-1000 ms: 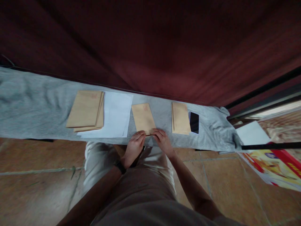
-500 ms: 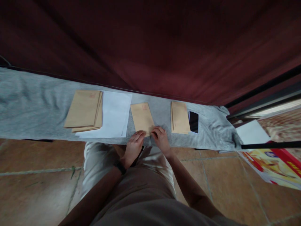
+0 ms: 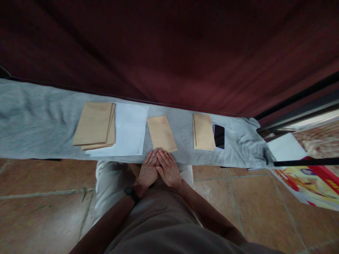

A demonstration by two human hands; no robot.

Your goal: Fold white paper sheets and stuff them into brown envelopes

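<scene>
A brown paper envelope (image 3: 162, 131) with a small red print lies slightly tilted on the grey cloth in front of me. My left hand (image 3: 148, 170) lies flat at the near edge of the cloth, fingers stretched out. Beside it, my right hand (image 3: 169, 169) is also flat, its fingertips on or just by the envelope's near edge. The two hands touch each other, the right partly over the left. Neither one grips anything.
To the left, a stack of larger brown envelopes (image 3: 92, 123) overlaps white paper sheets (image 3: 129, 130). Smaller brown envelopes (image 3: 203, 130) lie to the right, against a phone (image 3: 219, 137). A grey cloth (image 3: 39, 120) covers the narrow surface; a dark red curtain (image 3: 169, 70) hangs behind. A colourful box (image 3: 309, 183) stands far right.
My hands have let go of the envelope's near edge, come together and flattened. My right hand has moved left, toward me. The envelope has stayed in place.
</scene>
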